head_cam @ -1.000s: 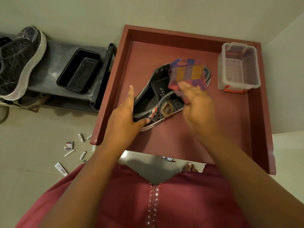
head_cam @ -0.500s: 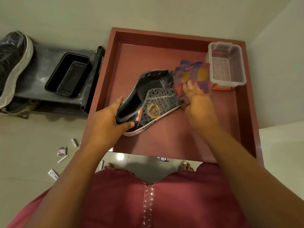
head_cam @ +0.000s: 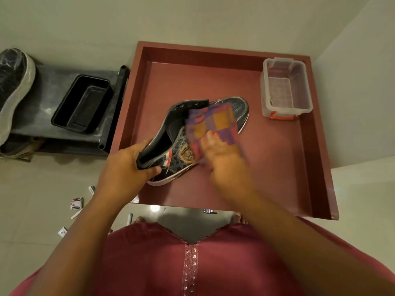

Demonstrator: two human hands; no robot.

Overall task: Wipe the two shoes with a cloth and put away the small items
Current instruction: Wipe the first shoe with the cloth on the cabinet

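A black high-top shoe (head_cam: 239,107) lies on its side on the maroon table (head_cam: 277,171). My left hand (head_cam: 126,165) grips the shoe at its heel collar. My right hand (head_cam: 222,154) presses a checked purple and orange cloth (head_cam: 213,122) against the shoe's side. The hand is blurred by motion. A second dark shoe (head_cam: 12,82) with a white sole sits on a low dark rack (head_cam: 49,86) at the far left. Several small items (head_cam: 75,203) lie scattered on the floor at the lower left.
An empty clear plastic box (head_cam: 286,88) with a red latch stands at the table's back right. A black tray (head_cam: 83,103) sits on the rack left of the table. The table has a raised rim (head_cam: 132,103). Walls close in behind and to the right.
My right hand slid the cloth back and forth along the shoe's side, toward the heel now. The shoe turned more onto its side. The camera view shifted.
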